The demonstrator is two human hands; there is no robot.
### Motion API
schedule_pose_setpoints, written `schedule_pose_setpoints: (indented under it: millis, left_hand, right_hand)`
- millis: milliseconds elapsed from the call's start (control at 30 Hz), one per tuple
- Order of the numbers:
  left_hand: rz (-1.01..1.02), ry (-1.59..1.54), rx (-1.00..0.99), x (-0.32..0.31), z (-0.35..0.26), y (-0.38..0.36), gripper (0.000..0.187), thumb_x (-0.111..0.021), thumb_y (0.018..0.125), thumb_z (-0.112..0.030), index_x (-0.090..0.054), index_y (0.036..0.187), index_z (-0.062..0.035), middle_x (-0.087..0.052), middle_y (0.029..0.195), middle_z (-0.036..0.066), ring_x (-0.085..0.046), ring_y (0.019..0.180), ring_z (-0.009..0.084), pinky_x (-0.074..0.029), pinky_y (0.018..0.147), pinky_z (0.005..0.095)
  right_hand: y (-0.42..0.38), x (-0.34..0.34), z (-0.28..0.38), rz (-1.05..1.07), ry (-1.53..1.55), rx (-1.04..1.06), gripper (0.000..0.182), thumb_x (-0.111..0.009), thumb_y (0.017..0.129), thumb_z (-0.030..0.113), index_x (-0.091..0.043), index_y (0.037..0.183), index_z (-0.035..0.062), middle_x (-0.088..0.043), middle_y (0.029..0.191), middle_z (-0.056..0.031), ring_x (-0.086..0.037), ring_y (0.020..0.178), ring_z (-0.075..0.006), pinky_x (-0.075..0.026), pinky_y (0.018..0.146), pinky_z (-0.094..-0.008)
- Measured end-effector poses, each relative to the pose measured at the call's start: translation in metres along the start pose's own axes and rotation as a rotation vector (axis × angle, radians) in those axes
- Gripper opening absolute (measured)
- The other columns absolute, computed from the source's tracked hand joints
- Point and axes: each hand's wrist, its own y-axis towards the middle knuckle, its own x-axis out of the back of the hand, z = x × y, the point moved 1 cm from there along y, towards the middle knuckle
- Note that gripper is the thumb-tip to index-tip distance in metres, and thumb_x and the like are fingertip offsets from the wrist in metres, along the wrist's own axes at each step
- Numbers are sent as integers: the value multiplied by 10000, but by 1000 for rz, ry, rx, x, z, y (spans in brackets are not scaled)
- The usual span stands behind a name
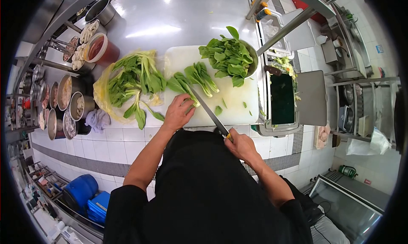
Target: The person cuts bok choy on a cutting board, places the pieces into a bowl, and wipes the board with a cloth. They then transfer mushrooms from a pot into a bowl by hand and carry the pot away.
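On a white cutting board [238, 110], my left hand [178, 112] curls its fingers over the pale stem end of a leafy green bunch [180, 83], which looks like bok choy. My right hand [241, 147] grips the yellow-marked handle of a long knife [209, 111]. The blade reaches diagonally across the board, its tip end beside the bunch under my left hand. A second bunch of greens [200, 77] lies just to the right, apart from my fingers. Small leaf scraps [218, 110] are scattered near the blade.
Left of the board, more greens [131, 78] spill from a yellow plastic bag [102, 89]. A metal bowl [253, 59] heaped with leaves stands on the board's far right. Metal pots [80, 106] and a red-filled tub [102, 50] crowd the left; a dark-lined bin [282, 99] stands at right.
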Motion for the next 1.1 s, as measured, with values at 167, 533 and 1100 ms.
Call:
schedule_pose_setpoints:
  millis: [167,533,1100]
  left_hand:
    - [-9,-17,9,1,-2,2,259,-788,812,-105,-719,1056,-57,-622,1195,124,-617,1104,345,-542,923,432]
    - [17,7,-6,-2,0,5,229,-779,802,-86,-720,1020,-49,-631,1150,110,-613,1095,336,-538,921,427]
    - [32,142,-127,23,8,44,292,-700,818,-39,-713,1109,-62,-652,1210,120,-595,1163,366,-498,1003,453]
  right_hand:
    - [5,-6,0,22,-25,21,266,-595,970,300,-536,1020,46,-674,742,-265,-654,738,-500,-502,687,-588]
    - [78,-29,32,-131,-146,137,242,-602,959,225,-528,1005,-1,-688,722,-237,-700,703,-444,-551,664,-575]
    - [2,5,-14,-148,69,12,309,-595,986,326,-550,1096,41,-665,737,-254,-648,738,-488,-493,685,-568]
